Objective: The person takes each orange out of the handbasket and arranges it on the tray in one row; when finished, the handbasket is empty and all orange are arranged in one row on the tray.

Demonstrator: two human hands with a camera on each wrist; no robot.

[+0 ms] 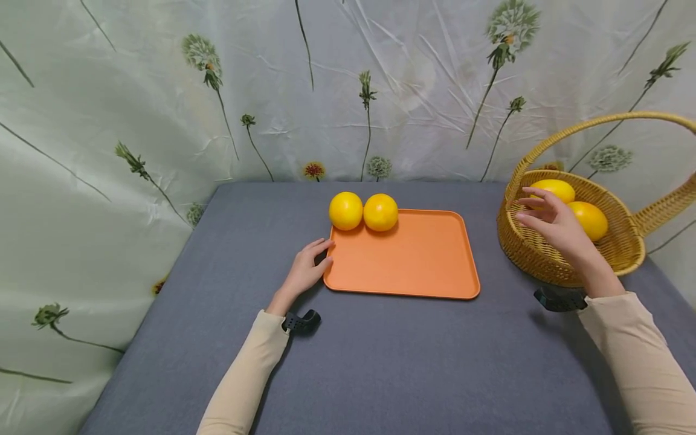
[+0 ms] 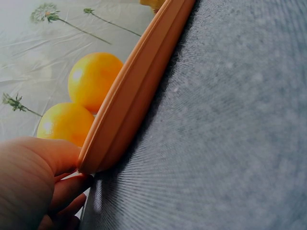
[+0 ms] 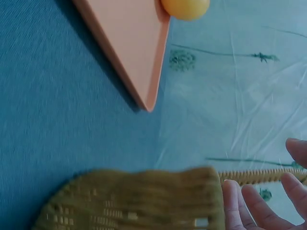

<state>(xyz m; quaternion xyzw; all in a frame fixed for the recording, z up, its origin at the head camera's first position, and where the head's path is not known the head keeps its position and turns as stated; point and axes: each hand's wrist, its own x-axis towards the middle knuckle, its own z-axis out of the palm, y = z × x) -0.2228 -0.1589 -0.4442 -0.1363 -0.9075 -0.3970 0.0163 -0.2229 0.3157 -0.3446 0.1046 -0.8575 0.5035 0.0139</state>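
- Likely done: two oranges [image 1: 345, 211] on the tray [image 1: 413, 260].
- Seemingly left: two fruits [image 1: 589, 221] in the wicker basket [image 1: 513, 248].
- Your left hand [image 1: 306, 270] touches the tray, fingers parted; your right hand [image 1: 562, 225], fingers spread.

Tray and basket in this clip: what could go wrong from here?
Two round fruits sit at the far left corner of the tray. The left hand touches the tray's left edge, so a nudge might set them rolling.

The right hand is over the basket, with its fingers close to one side of the handle; it could catch there while lifting a fruit out.
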